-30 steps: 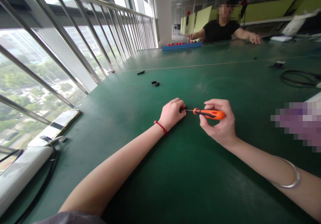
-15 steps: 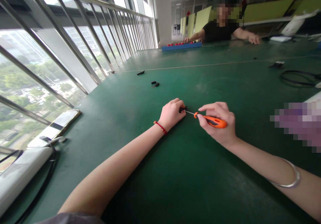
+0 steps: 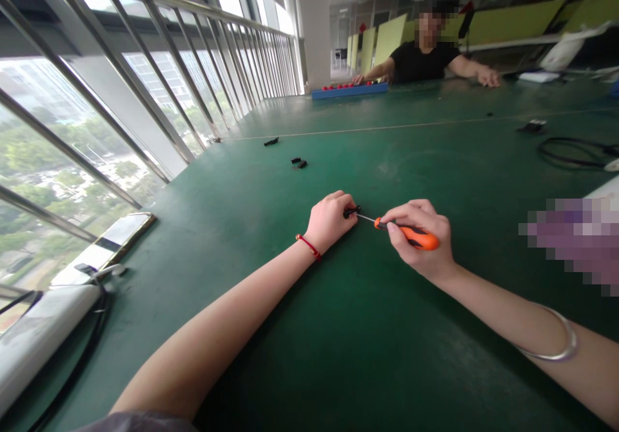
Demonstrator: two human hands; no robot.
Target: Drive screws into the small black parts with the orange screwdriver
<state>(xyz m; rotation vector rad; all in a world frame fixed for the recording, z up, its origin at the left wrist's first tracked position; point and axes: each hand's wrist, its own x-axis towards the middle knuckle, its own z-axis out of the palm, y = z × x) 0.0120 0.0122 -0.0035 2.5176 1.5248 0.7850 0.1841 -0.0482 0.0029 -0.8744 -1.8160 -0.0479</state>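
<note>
My left hand (image 3: pixel 333 218) rests on the green table (image 3: pixel 271 329) and pinches a small black part (image 3: pixel 352 212), mostly covered by the fingers. In my right hand (image 3: pixel 425 238) is a screwdriver (image 3: pixel 420 237) with an orange and black handle, gripped between thumb and fingers. Its thin metal shaft points left, and the tip meets the black part. Whether the tip sits in a screw is too small to tell.
Small black pieces (image 3: pixel 298 162) and another black piece (image 3: pixel 271 142) lie beyond my left hand. A phone (image 3: pixel 120 235) and a white power strip (image 3: pixel 53 316) lie by the railing at left. A black cable (image 3: pixel 575 151) is at right. Across the table sits a person (image 3: pixel 425 61) behind a blue tray (image 3: pixel 351 91).
My right thumb and fingers have closed in around the front of the screwdriver handle, and the handle has turned a little. My left hand stays nearly in place.
</note>
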